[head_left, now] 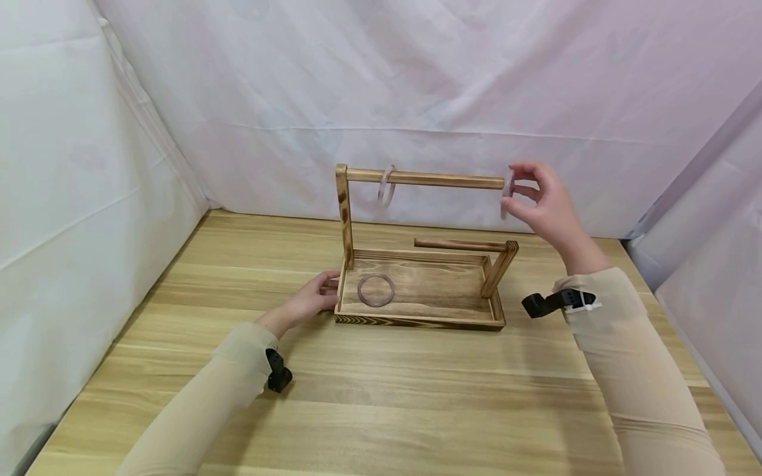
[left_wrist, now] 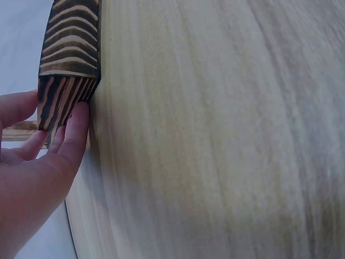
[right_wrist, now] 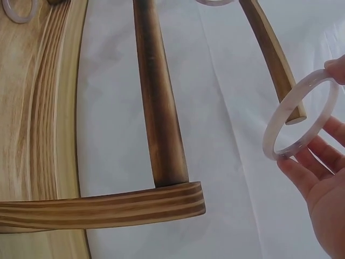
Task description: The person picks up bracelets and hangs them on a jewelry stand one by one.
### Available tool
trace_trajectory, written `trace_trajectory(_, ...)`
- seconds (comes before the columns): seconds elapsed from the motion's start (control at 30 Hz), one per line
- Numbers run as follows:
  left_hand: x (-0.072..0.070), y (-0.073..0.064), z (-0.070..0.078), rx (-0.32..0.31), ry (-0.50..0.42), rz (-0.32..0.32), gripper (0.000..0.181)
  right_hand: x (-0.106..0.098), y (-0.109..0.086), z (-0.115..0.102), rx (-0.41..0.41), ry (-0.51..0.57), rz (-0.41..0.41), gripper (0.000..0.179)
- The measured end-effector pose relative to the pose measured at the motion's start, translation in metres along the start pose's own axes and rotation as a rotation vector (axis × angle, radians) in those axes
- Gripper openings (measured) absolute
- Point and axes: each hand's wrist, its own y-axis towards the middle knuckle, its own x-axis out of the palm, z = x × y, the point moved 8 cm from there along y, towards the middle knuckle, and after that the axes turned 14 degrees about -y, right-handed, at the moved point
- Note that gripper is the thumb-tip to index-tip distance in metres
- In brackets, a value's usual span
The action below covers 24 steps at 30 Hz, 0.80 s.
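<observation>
A wooden stand has a shallow tray (head_left: 440,277), a long upper rod (head_left: 440,178) and a shorter lower rod (head_left: 458,244). My right hand (head_left: 550,208) pinches a pale, translucent bangle (right_wrist: 280,124) between thumb and fingers at the upper rod's free right end. In the right wrist view the rod's tip shows within the ring's opening; how far it passes through, I cannot tell. A second bangle (head_left: 387,187) hangs on the upper rod, left of its middle. Flat inside the tray lies a third bangle (head_left: 360,291). My left hand (head_left: 306,301) grips the tray's left end, thumb and fingers on opposite sides.
The stand rests on a light wood-grain table (head_left: 381,396). White cloth (head_left: 417,79) hangs behind and along both sides. The left post (head_left: 345,218) carries the upper rod; a shorter right post (head_left: 500,271) carries the lower one, beneath my right hand.
</observation>
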Motion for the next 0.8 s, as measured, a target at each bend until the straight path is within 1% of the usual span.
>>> trace_trajectory(0.2,0.000,0.001,-0.001,-0.008,-0.013,0.003,0.057,0.001,0.004,0.000,-0.011,-0.016,-0.009,0.046)
trace_trajectory(0.43,0.000,0.001,0.000,-0.004,-0.006,0.003,0.057,0.001,0.009,-0.007,-0.030,-0.029,-0.021,0.044)
trace_trajectory(0.8,0.001,0.001,-0.001,-0.002,-0.019,-0.013,0.056,0.003,0.013,-0.009,-0.012,-0.046,-0.039,0.045)
